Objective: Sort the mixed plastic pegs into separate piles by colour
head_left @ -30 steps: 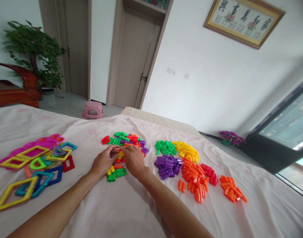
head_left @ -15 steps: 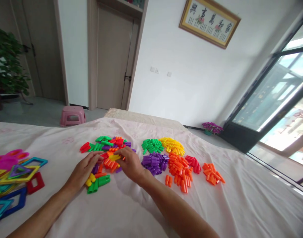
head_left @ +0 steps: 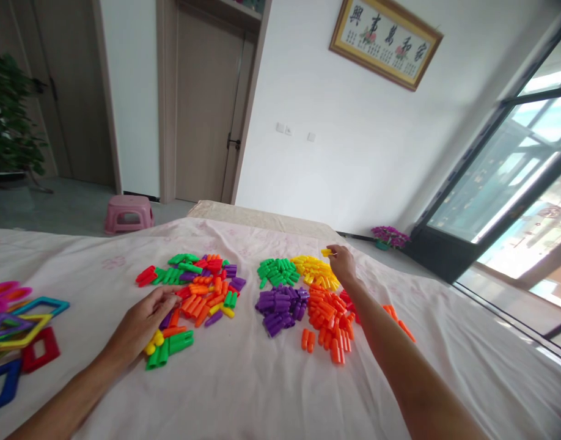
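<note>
My right hand point(head_left: 342, 264) pinches a yellow plastic building piece point(head_left: 326, 252) just above the far right side of a pile of yellow pieces point(head_left: 310, 266). My left hand point(head_left: 153, 310) rests at the left edge of a mixed pile point(head_left: 202, 299) of red, orange, green, purple and yellow pieces. Its fingers are bent together, and whatever lies between them is hidden. Close to that wrist are a small yellow piece point(head_left: 153, 343) and green pieces point(head_left: 170, 348). My right forearm partly covers the red pieces.
Sorted piles of green point(head_left: 277, 272), purple point(head_left: 282, 307) and orange point(head_left: 329, 315) pieces lie on the pale cloth point(head_left: 244, 379). More orange pieces point(head_left: 399, 322) sit beyond my right forearm. Flat coloured frame shapes point(head_left: 41, 349) overlap at the left. A pink stool point(head_left: 129, 214) stands behind.
My right hand has moved from the mixed pile across to the yellow pile, carrying the yellow piece. My left hand stays beside the mixed pile, its fingers more bent. The view has shifted slightly.
</note>
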### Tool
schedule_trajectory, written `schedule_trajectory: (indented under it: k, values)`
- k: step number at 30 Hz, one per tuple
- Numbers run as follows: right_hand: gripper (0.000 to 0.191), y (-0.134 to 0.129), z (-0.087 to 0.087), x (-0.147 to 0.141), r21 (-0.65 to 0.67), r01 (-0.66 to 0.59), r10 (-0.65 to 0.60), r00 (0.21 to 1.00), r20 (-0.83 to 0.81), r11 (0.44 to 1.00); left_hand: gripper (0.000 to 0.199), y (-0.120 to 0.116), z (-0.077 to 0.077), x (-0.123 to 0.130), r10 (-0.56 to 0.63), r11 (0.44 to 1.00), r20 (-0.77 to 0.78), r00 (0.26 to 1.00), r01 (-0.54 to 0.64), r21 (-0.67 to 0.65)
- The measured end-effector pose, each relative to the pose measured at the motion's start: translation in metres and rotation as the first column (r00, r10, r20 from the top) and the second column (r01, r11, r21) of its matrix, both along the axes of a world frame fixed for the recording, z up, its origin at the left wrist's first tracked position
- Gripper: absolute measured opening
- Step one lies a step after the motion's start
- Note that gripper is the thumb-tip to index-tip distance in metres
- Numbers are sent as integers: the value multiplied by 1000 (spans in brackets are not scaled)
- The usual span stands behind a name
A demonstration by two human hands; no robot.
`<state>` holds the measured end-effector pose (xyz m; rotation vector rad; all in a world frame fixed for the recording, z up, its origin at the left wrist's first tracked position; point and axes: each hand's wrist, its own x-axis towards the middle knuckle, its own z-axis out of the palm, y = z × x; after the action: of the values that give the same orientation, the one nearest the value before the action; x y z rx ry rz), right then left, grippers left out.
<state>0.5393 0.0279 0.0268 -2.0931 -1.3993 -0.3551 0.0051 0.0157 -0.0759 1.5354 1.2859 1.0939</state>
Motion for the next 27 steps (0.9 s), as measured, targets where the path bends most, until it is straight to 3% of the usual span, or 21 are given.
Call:
schedule_trajectory:
  k: [6,12,16,21,24,27]
  values:
    - [44,6,-10,24,-123,66,-62,997,42,990,51,-1,-1,0,-5,1000,37,999,5,1]
    - [47,12,-17,27,-210,68,-57,997,55,975,52,1,-3,1,-5,1000,51,999,6,-18]
    - [49,9,-17,26,-213,63,-57,998,38,975,51,-3,5,4,10,1000,53,999,-9,-11]
    - [46,0,-13,17,-160,58,-59,998,3,985,54,-10,17,7,17,1000,98,995,-17,-4]
    - [43,-7,-9,-1,-55,34,-38,997,-65,998,56,-10,18,7,21,1000,109,994,-19,-21]
    - [39,-16,-8,-38,146,-99,133,959,-251,984,56,-9,15,5,7,1000,124,992,-5,-19]
